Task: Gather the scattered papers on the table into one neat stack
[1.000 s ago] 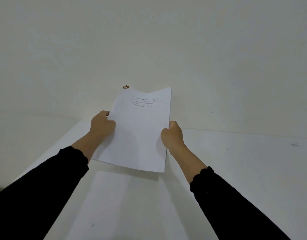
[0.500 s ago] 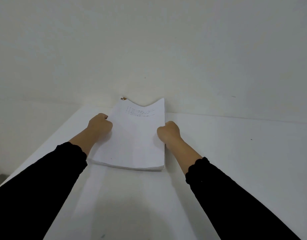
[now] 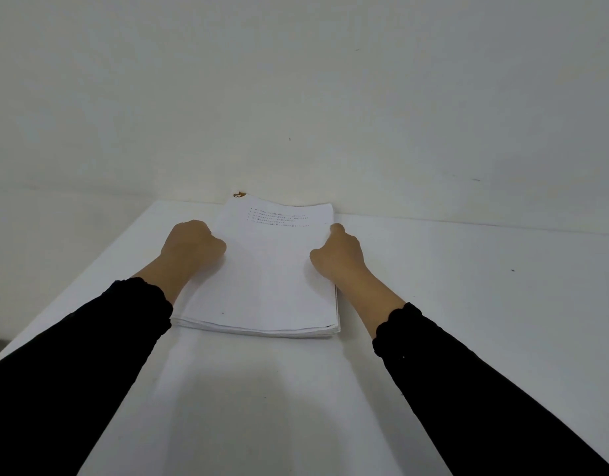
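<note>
as left hand and right hand grip it, stack rests.

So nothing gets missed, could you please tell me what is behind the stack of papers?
A small brown thing peeks out behind the stack of papers at its far left corner; the rest of it is covered.

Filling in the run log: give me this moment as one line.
stack of papers: flat on table | left hand: curled, at left edge | right hand: curled, at right edge | hold: unclear
</note>
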Available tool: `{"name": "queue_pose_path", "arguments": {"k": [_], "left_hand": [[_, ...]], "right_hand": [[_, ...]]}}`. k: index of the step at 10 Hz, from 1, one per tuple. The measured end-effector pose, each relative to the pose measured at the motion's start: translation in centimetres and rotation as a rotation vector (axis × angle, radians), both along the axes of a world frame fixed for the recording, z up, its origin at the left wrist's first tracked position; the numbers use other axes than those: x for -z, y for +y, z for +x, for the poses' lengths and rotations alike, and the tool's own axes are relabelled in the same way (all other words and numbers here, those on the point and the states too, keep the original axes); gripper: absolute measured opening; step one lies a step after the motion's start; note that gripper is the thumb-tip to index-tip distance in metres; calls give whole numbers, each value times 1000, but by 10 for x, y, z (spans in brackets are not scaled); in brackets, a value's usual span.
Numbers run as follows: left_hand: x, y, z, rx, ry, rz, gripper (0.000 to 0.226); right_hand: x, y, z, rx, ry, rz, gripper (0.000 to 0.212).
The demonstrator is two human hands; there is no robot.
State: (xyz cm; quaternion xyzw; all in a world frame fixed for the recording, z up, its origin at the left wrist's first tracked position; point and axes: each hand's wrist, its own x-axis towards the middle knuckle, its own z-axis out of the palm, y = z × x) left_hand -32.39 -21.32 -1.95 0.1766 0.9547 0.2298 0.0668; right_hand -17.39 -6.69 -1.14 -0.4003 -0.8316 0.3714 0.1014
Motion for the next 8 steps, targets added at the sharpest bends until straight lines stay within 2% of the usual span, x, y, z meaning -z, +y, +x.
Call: {"name": "queue_pose_path", "arguments": {"k": [1,2,3,4,6,8], "left_hand": [[-3,1,4,4,26,-76,6],[-4,2,6,-16,43,-148,29],[-5,4,8,-32,44,-162,28],[-7,4,9,-40,31,-174,16],[-17,11,16,-29,42,-157,43],[-46,20,38,9,121,-61,47]], "right_hand": [[-3,-4,1,-27,-92,86,5],[-2,-4,1,-21,-210,173,19],[-2,-6,2,-28,-234,218,25],[-2,-5,2,-31,-244,208,12],[-11,-3,6,-30,-223,219,31],[-34,5,23,-27,-153,238,41]]}}
